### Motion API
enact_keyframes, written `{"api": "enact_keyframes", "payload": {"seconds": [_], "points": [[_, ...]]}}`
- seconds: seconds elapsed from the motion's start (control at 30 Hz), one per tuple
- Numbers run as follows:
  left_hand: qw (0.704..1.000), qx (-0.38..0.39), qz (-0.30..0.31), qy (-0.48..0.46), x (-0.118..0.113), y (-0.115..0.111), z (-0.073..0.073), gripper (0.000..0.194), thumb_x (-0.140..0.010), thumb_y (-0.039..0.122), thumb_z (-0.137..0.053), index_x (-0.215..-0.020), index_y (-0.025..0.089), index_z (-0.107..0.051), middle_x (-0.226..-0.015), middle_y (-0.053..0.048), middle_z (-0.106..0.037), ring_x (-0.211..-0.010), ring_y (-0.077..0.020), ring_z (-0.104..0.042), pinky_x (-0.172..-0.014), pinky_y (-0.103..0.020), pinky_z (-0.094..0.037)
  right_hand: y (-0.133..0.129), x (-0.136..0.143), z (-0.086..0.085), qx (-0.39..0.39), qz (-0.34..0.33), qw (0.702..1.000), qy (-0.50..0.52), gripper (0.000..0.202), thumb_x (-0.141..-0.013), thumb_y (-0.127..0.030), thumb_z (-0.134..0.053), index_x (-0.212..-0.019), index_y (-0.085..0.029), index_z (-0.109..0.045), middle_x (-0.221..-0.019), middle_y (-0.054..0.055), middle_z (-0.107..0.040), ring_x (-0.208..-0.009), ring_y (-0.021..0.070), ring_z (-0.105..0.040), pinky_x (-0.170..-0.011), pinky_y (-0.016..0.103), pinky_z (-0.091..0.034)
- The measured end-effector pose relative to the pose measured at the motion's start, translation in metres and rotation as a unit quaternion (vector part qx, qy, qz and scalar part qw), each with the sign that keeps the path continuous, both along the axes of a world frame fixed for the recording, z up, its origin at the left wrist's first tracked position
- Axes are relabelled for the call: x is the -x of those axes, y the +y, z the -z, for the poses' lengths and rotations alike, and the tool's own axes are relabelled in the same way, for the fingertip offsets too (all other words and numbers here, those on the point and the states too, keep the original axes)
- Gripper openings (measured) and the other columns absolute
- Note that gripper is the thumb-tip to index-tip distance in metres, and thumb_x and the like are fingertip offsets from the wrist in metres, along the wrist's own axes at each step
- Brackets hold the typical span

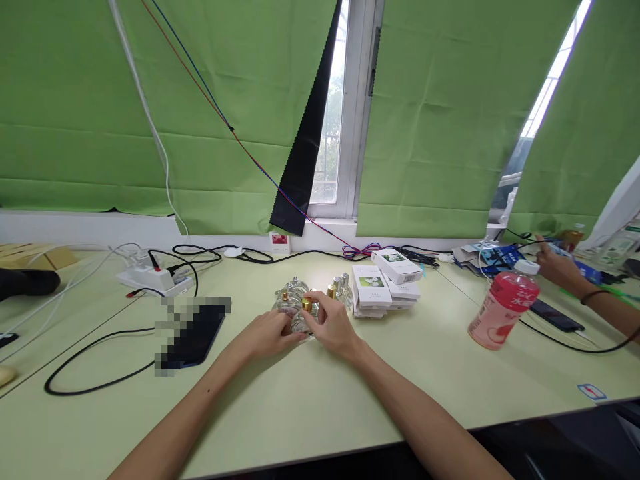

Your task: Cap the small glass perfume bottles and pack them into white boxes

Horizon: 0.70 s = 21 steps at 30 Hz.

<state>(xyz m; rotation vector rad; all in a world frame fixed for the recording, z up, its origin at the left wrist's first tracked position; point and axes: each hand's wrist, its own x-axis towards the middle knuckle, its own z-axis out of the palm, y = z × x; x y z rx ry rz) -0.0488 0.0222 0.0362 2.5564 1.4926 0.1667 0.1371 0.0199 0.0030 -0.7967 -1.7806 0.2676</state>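
Observation:
Several small clear glass bottles (295, 288) stand grouped on the pale green table, some with gold tops. My right hand (333, 325) pinches the gold top (307, 304) of a bottle at the front of the group between thumb and fingers. Against the front left of the same bottles rests my left hand (270, 335), its thumb stretched toward the bottle's base and its fingertips partly hidden. Slim bottles with silver caps (345, 283) stand just behind my right hand. To their right is a stack of white boxes (371, 288) with green pictures.
A pink drink bottle (504, 308) stands at the right, near a phone (556, 315) and another person's hand (555, 267). At the left are a dark, partly pixelated device (197, 337), a white power strip (155, 277) and looping black cables. Green cloth (425, 120) covers the windows.

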Motion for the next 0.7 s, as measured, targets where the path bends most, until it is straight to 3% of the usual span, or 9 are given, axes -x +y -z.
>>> {"api": "enact_keyframes", "payload": {"seconds": [0.7], "points": [[1.0,-0.016,-0.005,0.005,0.0008,0.002,0.0019,0.051,-0.087,0.063,-0.046,-0.059,0.021,-0.039,-0.064,-0.004,-0.055,-0.057,-0.0181,-0.047,-0.055,-0.032,-0.024,0.0046,0.0001,0.0041,0.047,0.008,0.999,0.007,0.024,-0.091,-0.036,-0.064,-0.106,-0.018,-0.057,-0.069,-0.006,-0.056,-0.049,0.0109,-0.04,-0.059,0.025,-0.039]]}}
